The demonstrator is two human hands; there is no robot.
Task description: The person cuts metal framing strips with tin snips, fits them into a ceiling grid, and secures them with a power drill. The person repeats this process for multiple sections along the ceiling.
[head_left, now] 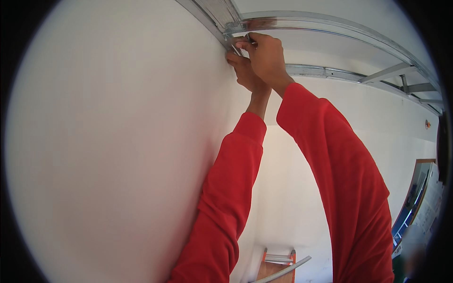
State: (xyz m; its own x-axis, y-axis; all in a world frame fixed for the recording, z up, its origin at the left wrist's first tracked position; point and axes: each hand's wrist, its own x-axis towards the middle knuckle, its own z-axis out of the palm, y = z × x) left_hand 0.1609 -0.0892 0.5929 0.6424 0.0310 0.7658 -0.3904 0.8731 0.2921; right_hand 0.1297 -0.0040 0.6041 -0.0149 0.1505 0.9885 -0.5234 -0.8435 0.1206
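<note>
Frame (306, 22) of shiny metal is seen in the head view, running along the top of the white wall (118, 141) and out across the room from a corner joint. At that joint both hands are raised. By the right hand (267, 54), a small dark piece (248, 38) is pinched between thumb and fingertips; its exact kind cannot be told. The left hand (246, 73) is placed just below, close to the wall, with its fingers bent at the corner; whether anything is gripped by it cannot be told.

The frame is judged to be thin sheet metal: light for its length, stiff along the run, easily bent at its lips, and smooth enough to be slippery. Its edges may be sharp, so it is best held by the flat faces near the joint, where it should be steadiest.

The wall is plain and looks smooth. Farther off, a second rail (306, 71) is joined by crossbars (387, 73). Low down, an orange-edged ladder (293, 258) is seen, with a pale curved strip (288, 270) in front. At the right, a framed panel (415, 203) is partly blurred.
</note>
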